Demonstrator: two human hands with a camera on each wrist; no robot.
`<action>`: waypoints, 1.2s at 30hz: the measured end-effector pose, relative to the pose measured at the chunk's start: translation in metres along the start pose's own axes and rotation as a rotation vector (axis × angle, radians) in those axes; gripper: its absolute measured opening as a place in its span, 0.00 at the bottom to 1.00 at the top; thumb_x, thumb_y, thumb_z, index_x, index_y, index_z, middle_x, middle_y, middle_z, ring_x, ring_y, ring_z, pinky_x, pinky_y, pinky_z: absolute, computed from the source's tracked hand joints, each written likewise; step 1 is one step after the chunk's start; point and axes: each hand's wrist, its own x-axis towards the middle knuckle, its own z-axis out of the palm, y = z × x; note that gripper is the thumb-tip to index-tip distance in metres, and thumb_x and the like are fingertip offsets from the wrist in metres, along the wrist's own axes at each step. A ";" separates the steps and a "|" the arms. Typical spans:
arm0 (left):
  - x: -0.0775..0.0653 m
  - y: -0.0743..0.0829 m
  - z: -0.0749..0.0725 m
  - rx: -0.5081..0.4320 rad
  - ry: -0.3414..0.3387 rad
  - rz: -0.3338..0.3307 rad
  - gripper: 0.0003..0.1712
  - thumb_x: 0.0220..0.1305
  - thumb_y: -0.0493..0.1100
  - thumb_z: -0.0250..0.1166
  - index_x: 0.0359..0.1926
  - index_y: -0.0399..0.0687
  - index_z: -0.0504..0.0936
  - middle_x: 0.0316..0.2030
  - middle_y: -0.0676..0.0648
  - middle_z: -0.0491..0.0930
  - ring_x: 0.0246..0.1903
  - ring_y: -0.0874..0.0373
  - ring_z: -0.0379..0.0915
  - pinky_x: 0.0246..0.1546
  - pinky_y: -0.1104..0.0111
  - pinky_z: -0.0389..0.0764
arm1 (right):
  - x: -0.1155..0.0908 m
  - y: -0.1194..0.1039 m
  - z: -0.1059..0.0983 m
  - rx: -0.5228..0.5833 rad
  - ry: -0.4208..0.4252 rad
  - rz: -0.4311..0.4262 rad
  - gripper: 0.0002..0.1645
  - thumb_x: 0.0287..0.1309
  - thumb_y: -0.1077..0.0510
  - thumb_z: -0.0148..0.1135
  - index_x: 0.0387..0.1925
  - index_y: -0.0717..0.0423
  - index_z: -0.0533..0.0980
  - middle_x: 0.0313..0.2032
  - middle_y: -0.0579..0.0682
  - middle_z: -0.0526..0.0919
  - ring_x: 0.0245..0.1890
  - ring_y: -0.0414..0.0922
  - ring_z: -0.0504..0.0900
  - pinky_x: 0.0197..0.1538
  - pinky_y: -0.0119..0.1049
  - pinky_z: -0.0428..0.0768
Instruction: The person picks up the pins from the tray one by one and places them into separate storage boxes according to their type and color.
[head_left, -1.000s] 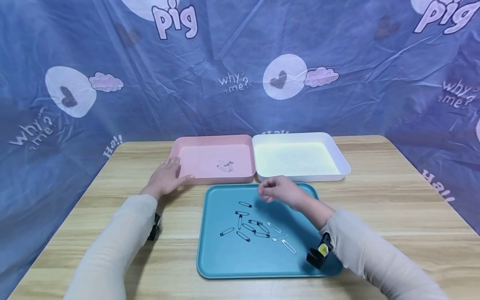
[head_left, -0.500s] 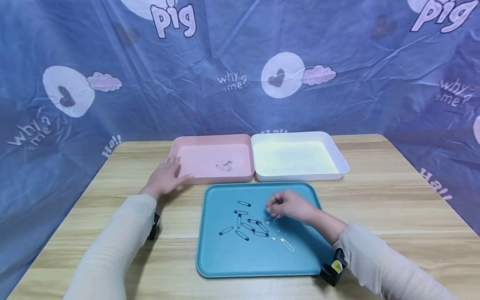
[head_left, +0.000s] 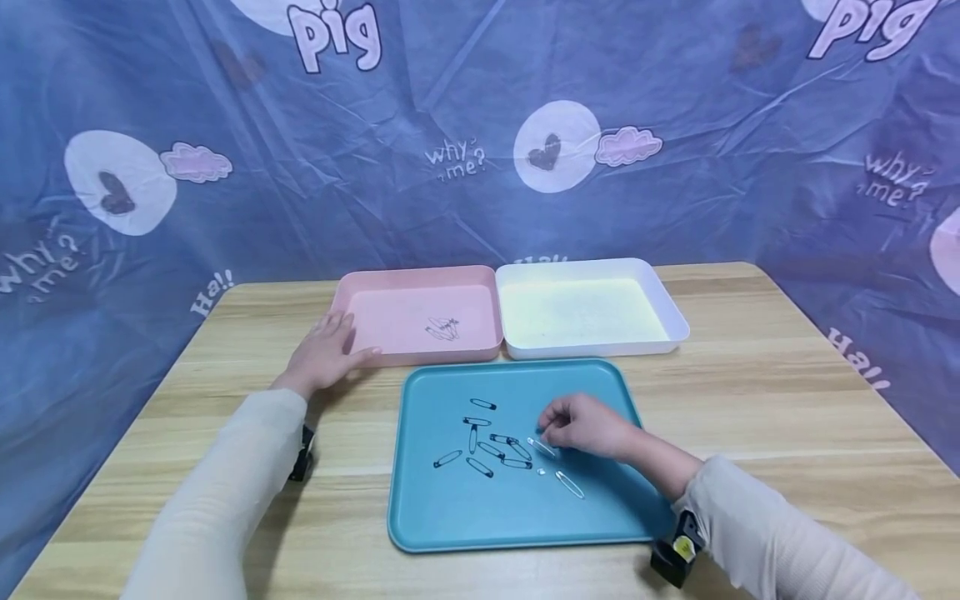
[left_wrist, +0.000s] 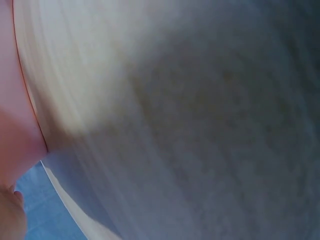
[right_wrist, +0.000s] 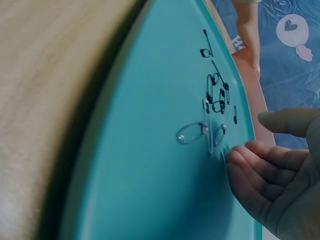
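Observation:
Silver safety pins lie on the right half of a teal tray, beside several black safety pins. Over the tray, my right hand hovers with its fingertips close to the farthest silver pin. The right wrist view shows a gap between its thumb and loosely bent fingers, and nothing is held there. My left hand rests with spread fingers at the left front corner of a pink box. Inside that box lies a small heap of safety pins.
A white box stands right of the pink box, side against side, behind the tray. All of it is on a wooden table with a blue printed cloth hanging behind. The left wrist view shows mostly blurred tabletop.
My right hand has come back from the tray's far edge, nearer to me and slightly right, down toward the silver pins. The left hand stays at the pink box. The head view shifts slightly.

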 end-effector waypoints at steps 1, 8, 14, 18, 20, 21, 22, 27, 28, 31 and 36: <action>0.000 0.000 0.000 0.000 0.002 0.000 0.53 0.53 0.72 0.41 0.63 0.32 0.46 0.63 0.33 0.42 0.62 0.42 0.32 0.60 0.55 0.37 | 0.000 0.000 0.001 -0.019 0.006 0.000 0.09 0.45 0.65 0.58 0.32 0.65 0.76 0.25 0.47 0.76 0.24 0.41 0.71 0.26 0.33 0.72; -0.001 0.000 -0.001 0.017 -0.014 -0.012 0.53 0.53 0.73 0.39 0.63 0.33 0.46 0.63 0.33 0.41 0.62 0.41 0.31 0.60 0.54 0.37 | -0.002 -0.002 0.009 -0.103 0.051 0.014 0.07 0.43 0.67 0.61 0.29 0.65 0.75 0.21 0.46 0.74 0.21 0.40 0.70 0.23 0.31 0.71; -0.002 0.000 -0.002 0.023 -0.036 -0.012 0.53 0.54 0.72 0.37 0.64 0.33 0.45 0.63 0.33 0.39 0.62 0.40 0.29 0.60 0.54 0.35 | -0.005 -0.006 0.017 -0.230 0.105 0.031 0.05 0.40 0.67 0.63 0.24 0.61 0.75 0.19 0.45 0.73 0.20 0.39 0.69 0.23 0.30 0.70; -0.002 0.001 -0.003 0.023 -0.038 -0.017 0.52 0.54 0.72 0.37 0.64 0.33 0.45 0.63 0.33 0.39 0.62 0.40 0.28 0.60 0.53 0.35 | -0.004 -0.007 0.021 -0.285 0.145 0.035 0.05 0.39 0.67 0.63 0.21 0.58 0.74 0.18 0.44 0.71 0.20 0.38 0.68 0.24 0.30 0.69; -0.003 0.002 -0.004 0.018 -0.036 -0.020 0.52 0.54 0.72 0.37 0.64 0.33 0.45 0.63 0.33 0.39 0.62 0.40 0.28 0.59 0.53 0.35 | -0.004 -0.007 0.023 -0.294 0.156 0.033 0.06 0.39 0.68 0.62 0.19 0.57 0.73 0.17 0.43 0.71 0.19 0.38 0.67 0.23 0.30 0.69; -0.003 0.002 -0.004 0.018 -0.035 -0.022 0.52 0.54 0.72 0.37 0.64 0.33 0.45 0.63 0.33 0.39 0.62 0.40 0.28 0.59 0.53 0.35 | -0.003 -0.007 0.024 -0.297 0.160 0.029 0.06 0.40 0.68 0.62 0.18 0.57 0.73 0.16 0.43 0.70 0.19 0.38 0.67 0.23 0.30 0.69; -0.004 0.003 -0.004 0.014 -0.034 -0.024 0.52 0.54 0.72 0.38 0.64 0.33 0.45 0.63 0.33 0.39 0.62 0.41 0.28 0.59 0.53 0.35 | -0.003 -0.007 0.024 -0.300 0.162 0.022 0.07 0.40 0.68 0.61 0.17 0.56 0.73 0.16 0.43 0.70 0.18 0.38 0.67 0.22 0.30 0.69; -0.004 0.003 -0.002 0.005 -0.020 -0.037 0.52 0.54 0.71 0.39 0.64 0.34 0.46 0.63 0.34 0.40 0.62 0.42 0.28 0.60 0.53 0.35 | -0.003 -0.007 0.026 -0.301 0.166 0.011 0.09 0.41 0.69 0.58 0.14 0.55 0.72 0.14 0.42 0.70 0.16 0.38 0.67 0.21 0.29 0.68; -0.004 0.003 -0.002 0.002 -0.017 -0.036 0.51 0.54 0.71 0.39 0.64 0.34 0.46 0.63 0.34 0.40 0.62 0.42 0.28 0.60 0.53 0.35 | -0.003 -0.008 0.026 -0.299 0.167 0.011 0.09 0.41 0.69 0.57 0.13 0.55 0.72 0.14 0.42 0.70 0.16 0.38 0.67 0.20 0.29 0.68; -0.004 0.004 -0.002 -0.003 -0.015 -0.032 0.51 0.54 0.71 0.40 0.64 0.34 0.46 0.63 0.34 0.39 0.62 0.43 0.28 0.60 0.53 0.35 | -0.004 -0.008 0.026 -0.290 0.171 0.014 0.10 0.41 0.69 0.56 0.12 0.55 0.72 0.12 0.42 0.70 0.15 0.38 0.66 0.20 0.29 0.67; -0.004 0.004 -0.001 0.002 -0.022 -0.014 0.50 0.55 0.70 0.39 0.64 0.33 0.45 0.63 0.33 0.39 0.62 0.41 0.28 0.59 0.53 0.34 | -0.005 -0.007 0.026 -0.251 0.169 0.024 0.10 0.41 0.70 0.55 0.12 0.56 0.72 0.13 0.42 0.70 0.15 0.38 0.66 0.20 0.29 0.66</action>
